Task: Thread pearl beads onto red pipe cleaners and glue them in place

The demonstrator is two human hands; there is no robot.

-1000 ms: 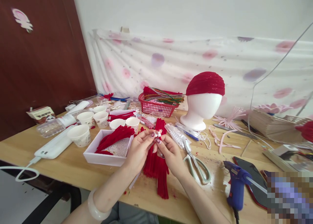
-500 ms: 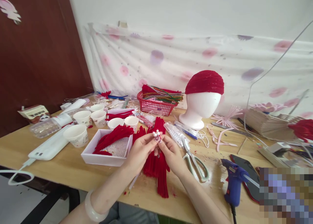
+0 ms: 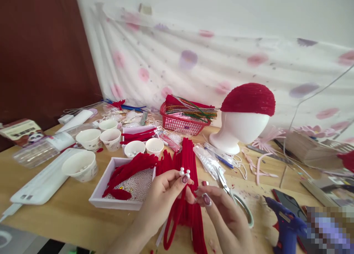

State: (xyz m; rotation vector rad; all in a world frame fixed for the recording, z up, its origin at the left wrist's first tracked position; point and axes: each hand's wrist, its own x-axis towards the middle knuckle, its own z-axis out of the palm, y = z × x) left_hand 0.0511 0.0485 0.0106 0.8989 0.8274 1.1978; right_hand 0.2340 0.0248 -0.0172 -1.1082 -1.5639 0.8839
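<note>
Right over the middle of the table [image 3: 74, 217], the left hand [image 3: 163, 195] has a little cluster of white beads [image 3: 181, 171] pinched tight between thumb and fingers, with the beads poking up past the thumbnail. A red fuzzy loop [image 3: 167, 239] dangles just under that hand. The right hand [image 3: 226, 213] is close beside it, fingers half curled and thumb near the forefinger; honestly can't tell if it's gripping anything. Behind and below both hands there's a pile of red fuzzy stems [image 3: 188, 152] lying on the wood. Off to the left is a white box [image 3: 116, 204] with more red strips on top of tiny pearls, plus some paper cups [image 3: 88, 176] beyond it. On the other side, scissors [image 3: 245, 208] lie partly hidden by the right hand, and a blue glue gun [image 3: 287, 222] sits farther right. Towards the back, a white foam head [image 3: 239, 130] wears a red cap [image 3: 249, 99], next to a red basket [image 3: 184, 124] full of stems.
</note>
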